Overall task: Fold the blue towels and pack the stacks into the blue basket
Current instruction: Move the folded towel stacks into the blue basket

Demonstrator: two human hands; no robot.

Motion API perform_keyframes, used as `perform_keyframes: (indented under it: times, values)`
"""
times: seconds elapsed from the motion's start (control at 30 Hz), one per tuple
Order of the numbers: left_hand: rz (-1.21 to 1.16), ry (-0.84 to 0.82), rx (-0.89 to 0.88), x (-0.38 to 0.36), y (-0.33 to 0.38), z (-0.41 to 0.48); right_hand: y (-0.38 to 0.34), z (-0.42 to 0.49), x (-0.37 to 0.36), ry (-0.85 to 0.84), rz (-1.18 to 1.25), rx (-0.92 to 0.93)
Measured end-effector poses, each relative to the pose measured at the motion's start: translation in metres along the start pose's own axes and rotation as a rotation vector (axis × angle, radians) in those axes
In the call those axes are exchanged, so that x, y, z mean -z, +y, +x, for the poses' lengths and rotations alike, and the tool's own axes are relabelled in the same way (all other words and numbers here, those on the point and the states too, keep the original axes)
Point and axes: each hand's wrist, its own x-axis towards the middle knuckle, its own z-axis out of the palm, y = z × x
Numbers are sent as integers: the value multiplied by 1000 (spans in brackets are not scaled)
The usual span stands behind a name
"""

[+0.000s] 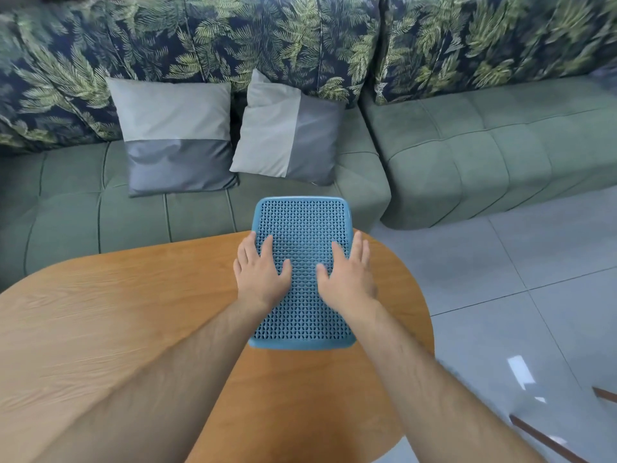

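A blue perforated plastic basket (303,225) lies on the far right part of the round wooden table (133,312), with its latticed flat face turned up and its far end reaching past the table edge. My left hand (260,269) rests flat on the left side of that face, fingers straight and spread. On the right side my right hand (347,272) lies flat the same way. No blue towels are in view.
A green sofa (467,155) wraps around behind the table, with two grey cushions (173,135) leaning on its leaf-patterned back. Grey tiled floor (517,279) lies to the right. Thin brown wooden pieces (547,439) show at the lower right.
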Motion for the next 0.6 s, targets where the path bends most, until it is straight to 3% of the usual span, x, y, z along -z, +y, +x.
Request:
perform_keyframes:
  times: [0.17,0.27,0.6]
  values:
    - [28,-8,-82,5,17,80,-10,100,25,154,233,-26]
    - [50,-94,-99,2,18,113,-7,141,25,157,301,-76]
    - [169,24,-163,-13,16,115,12,166,-8,228,577,-69]
